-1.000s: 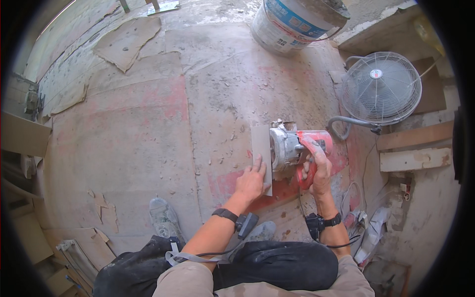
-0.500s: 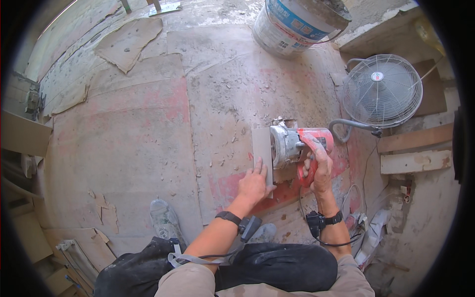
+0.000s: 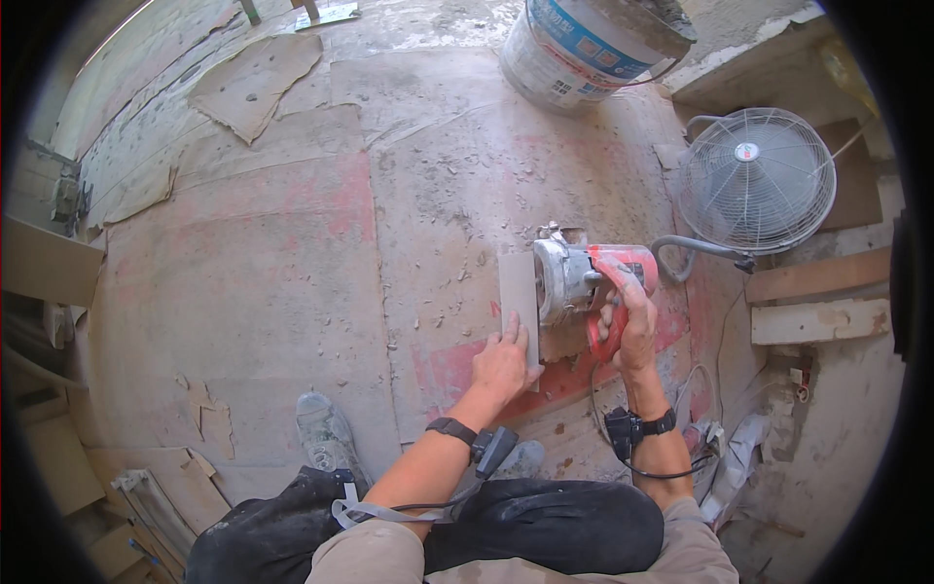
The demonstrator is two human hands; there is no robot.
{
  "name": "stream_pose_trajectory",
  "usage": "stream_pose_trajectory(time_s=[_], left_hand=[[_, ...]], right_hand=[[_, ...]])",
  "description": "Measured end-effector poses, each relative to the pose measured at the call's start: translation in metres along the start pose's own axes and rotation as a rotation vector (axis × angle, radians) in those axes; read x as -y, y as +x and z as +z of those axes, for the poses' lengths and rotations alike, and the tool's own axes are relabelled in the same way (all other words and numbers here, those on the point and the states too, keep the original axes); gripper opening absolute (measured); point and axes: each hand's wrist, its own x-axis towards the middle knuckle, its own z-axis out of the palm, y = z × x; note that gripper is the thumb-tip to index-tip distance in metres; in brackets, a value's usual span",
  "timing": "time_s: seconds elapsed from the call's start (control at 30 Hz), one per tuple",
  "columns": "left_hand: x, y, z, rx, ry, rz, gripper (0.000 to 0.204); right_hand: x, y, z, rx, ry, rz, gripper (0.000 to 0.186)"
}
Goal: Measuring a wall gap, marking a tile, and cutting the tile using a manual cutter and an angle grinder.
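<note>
A red and silver handheld circular saw (image 3: 582, 278) sits on a narrow grey tile strip (image 3: 518, 292) lying on the dusty floor. My right hand (image 3: 630, 319) is wrapped around the saw's red handle. My left hand (image 3: 504, 362) presses flat on the near end of the tile strip, fingers spread, just left of the saw's metal housing. The saw blade is hidden under its guard. Both wrists wear dark bands with small devices.
A white floor fan (image 3: 757, 181) stands right of the saw, and a white and blue bucket (image 3: 584, 49) behind it. Wooden boards (image 3: 817, 321) lie at the right. Cardboard sheets (image 3: 255, 82) cover the floor at left. My shoe (image 3: 325, 434) and knees are below.
The saw has crept slightly forward along the tile strip. Both hands keep their hold, with only small shifts.
</note>
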Motion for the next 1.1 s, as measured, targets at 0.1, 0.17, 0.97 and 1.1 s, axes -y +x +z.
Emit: stream_pose_trajectory(time_s=[0.1, 0.17, 0.97, 1.1], left_hand=[[0.001, -0.003, 0.001, 0.003, -0.012, 0.007, 0.08], [0.004, -0.007, 0.005, 0.012, -0.02, 0.013, 0.08], [0.005, -0.023, 0.016, -0.069, 0.014, 0.059, 0.078], [0.004, -0.022, 0.014, -0.042, 0.0, 0.027, 0.08]], right_hand=[[-0.002, -0.002, -0.001, -0.002, 0.012, 0.002, 0.048], [-0.007, -0.006, -0.002, 0.019, 0.033, 0.001, 0.047], [-0.014, -0.017, -0.003, -0.009, 0.088, -0.109, 0.046], [-0.015, -0.022, -0.006, -0.003, 0.072, -0.066, 0.048]])
